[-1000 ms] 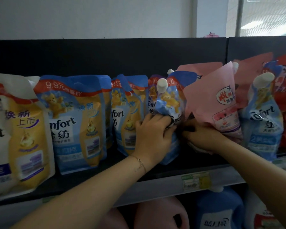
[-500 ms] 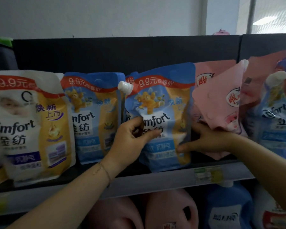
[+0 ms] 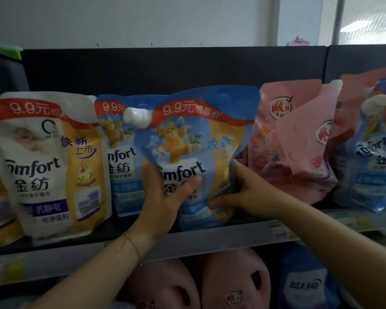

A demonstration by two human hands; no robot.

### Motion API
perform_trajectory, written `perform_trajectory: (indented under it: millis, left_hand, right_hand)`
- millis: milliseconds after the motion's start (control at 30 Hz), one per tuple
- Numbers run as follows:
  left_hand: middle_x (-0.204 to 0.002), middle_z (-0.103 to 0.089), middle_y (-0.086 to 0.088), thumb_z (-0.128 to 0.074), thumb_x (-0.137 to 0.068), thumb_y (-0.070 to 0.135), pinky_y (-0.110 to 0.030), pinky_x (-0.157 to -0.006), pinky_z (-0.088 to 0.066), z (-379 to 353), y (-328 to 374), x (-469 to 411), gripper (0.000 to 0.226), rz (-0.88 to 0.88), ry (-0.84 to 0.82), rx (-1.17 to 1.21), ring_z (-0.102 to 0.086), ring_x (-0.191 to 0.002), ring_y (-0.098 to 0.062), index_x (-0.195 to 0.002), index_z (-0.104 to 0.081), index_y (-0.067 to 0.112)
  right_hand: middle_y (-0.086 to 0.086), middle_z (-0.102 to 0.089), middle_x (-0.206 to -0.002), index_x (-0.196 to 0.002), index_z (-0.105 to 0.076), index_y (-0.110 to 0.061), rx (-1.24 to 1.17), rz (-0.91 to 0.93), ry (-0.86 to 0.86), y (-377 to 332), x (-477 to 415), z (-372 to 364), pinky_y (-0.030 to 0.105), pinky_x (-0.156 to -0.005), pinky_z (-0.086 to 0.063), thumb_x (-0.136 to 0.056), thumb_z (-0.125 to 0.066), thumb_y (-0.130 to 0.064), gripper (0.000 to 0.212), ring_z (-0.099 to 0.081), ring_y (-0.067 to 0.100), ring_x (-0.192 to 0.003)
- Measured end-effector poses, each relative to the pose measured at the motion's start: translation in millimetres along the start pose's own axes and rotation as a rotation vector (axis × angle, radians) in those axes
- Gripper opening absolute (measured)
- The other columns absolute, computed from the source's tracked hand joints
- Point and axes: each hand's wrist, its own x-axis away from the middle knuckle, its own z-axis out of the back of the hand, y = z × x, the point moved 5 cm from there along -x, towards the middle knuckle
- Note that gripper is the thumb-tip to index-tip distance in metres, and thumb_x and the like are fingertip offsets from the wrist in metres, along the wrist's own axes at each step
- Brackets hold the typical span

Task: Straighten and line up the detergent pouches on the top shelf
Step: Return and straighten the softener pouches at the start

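A blue Comfort pouch (image 3: 196, 139) with a yellow bear and a white cap stands upright, face forward, at the middle of the top shelf (image 3: 221, 236). My left hand (image 3: 165, 197) grips its lower left side, thumb across the front. My right hand (image 3: 239, 188) pinches its lower right edge. Behind and to the left stands another blue pouch (image 3: 118, 157), then a white and gold Comfort pouch (image 3: 47, 161). To the right, two pink pouches (image 3: 299, 143) lean crookedly against each other, and a further blue pouch (image 3: 370, 166) tilts at the far right.
A dark back panel (image 3: 165, 68) closes the shelf behind the pouches. Price labels (image 3: 279, 230) sit on the shelf's front rail. Below stand pink jugs (image 3: 232, 284) and a blue jug (image 3: 305, 284). Red pouches (image 3: 366, 90) show at the far right.
The blue pouch has been turned from sideways and crumpled to upright and face forward. Both hands have shifted onto its lower edges. The view has moved closer and left.
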Motion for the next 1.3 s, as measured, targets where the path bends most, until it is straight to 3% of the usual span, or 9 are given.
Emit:
perform_trajectory:
  millis: [100, 267, 467, 633, 833, 933, 1033, 1133, 1300]
  left_hand:
    - [-0.115, -0.065, 0.006, -0.077, -0.073, 0.043, -0.014, -0.08, -0.05, 10, -4, -5, 0.072, 0.1, 0.039, 0.025, -0.063, -0.104, -0.003, -0.133, -0.045, 0.019]
    - [-0.106, -0.061, 0.023, -0.064, -0.069, 0.051, 0.0, -0.069, -0.043, 17, -6, -14, 0.057, 0.16, 0.09, -0.203, -0.056, -0.088, 0.019, -0.121, -0.05, 0.034]
    - [-0.115, -0.044, 0.024, -0.072, -0.081, 0.032, 0.005, -0.072, -0.036, 8, -16, -17, 0.062, 0.206, -0.075, -0.5, -0.046, -0.102, 0.008, -0.128, -0.032, 0.027]
    - [-0.147, -0.028, 0.007, -0.074, -0.081, 0.025, -0.022, -0.11, -0.028, 2, -16, -7, 0.087, 0.159, -0.08, -0.658, -0.029, -0.137, -0.01, -0.145, -0.015, 0.018]
    - [-0.157, 0.008, 0.011, -0.068, -0.086, 0.035, -0.019, -0.114, -0.002, -20, -4, -16, 0.097, -0.086, -0.24, -0.935, 0.004, -0.145, -0.007, -0.151, 0.002, 0.02]
    - [-0.152, 0.033, 0.005, -0.067, -0.083, 0.046, -0.03, -0.115, 0.011, -40, -3, -30, 0.113, -0.237, -0.326, -1.184, 0.03, -0.14, -0.011, -0.149, 0.02, 0.017]
    - [-0.142, 0.048, -0.001, -0.058, -0.083, 0.057, -0.039, -0.111, 0.02, -59, -10, -41, 0.117, -0.353, -0.429, -1.437, 0.044, -0.132, -0.017, -0.14, 0.034, 0.014]
    - [-0.148, 0.041, -0.005, -0.055, -0.082, 0.063, -0.043, -0.113, 0.017, -59, -26, -56, 0.117, -0.296, -0.525, -1.562, 0.039, -0.134, -0.018, -0.143, 0.03, 0.011]
    - [-0.137, 0.048, -0.004, -0.056, -0.072, 0.073, -0.042, -0.114, 0.012, -45, -44, -74, 0.128, -0.217, -0.566, -1.691, 0.041, -0.128, -0.017, -0.134, 0.038, 0.011]
  right_hand:
    - [-0.015, -0.072, -0.098, -0.117, -0.048, -0.031, -0.009, 0.0, -0.06, -2, -11, -11, 0.022, -0.08, -0.054, -0.077, -0.072, 0.007, 0.06, -0.067, 0.004, -0.096]
    - [-0.006, -0.053, -0.133, -0.136, -0.025, -0.038, 0.032, -0.007, 0.002, 16, -25, -18, 0.029, -0.105, -0.043, -0.082, -0.073, -0.009, 0.078, -0.051, 0.002, -0.123]
    - [-0.005, -0.056, -0.129, -0.129, -0.027, -0.041, 0.133, -0.08, 0.038, 36, -37, 0, 0.03, -0.104, -0.044, -0.083, -0.073, -0.015, 0.07, -0.053, 0.006, -0.119]
    - [0.004, -0.05, -0.122, -0.132, -0.03, -0.012, 0.245, -0.169, 0.181, 55, -44, 28, 0.042, -0.105, -0.041, -0.079, -0.075, -0.009, 0.069, -0.051, 0.022, -0.12]
    - [0.003, -0.013, -0.156, -0.148, 0.018, -0.025, 0.294, -0.144, 0.477, 45, -32, 48, 0.035, -0.111, -0.03, -0.062, -0.086, -0.004, 0.137, -0.024, 0.024, -0.141]
    - [0.002, 0.02, -0.158, -0.145, 0.025, -0.035, 0.638, 0.054, 0.424, 22, -18, 35, 0.022, -0.116, 0.002, -0.067, -0.081, -0.011, 0.133, 0.014, 0.022, -0.146]
    - [-0.004, 0.048, -0.144, -0.147, 0.025, -0.023, 1.091, 0.178, 0.242, 12, -11, 18, 0.031, -0.11, 0.02, -0.075, -0.073, -0.047, 0.124, 0.04, 0.018, -0.136]
    - [0.0, 0.051, -0.139, -0.136, 0.036, -0.019, 1.194, 0.058, 0.092, 24, -19, 15, 0.033, -0.11, 0.017, -0.074, -0.058, -0.071, 0.124, 0.045, 0.015, -0.13]
    - [0.009, 0.045, -0.143, -0.136, 0.037, -0.014, 1.294, -0.013, 0.034, 32, -42, 16, 0.035, -0.113, 0.009, -0.07, -0.059, -0.074, 0.131, 0.037, 0.024, -0.136]
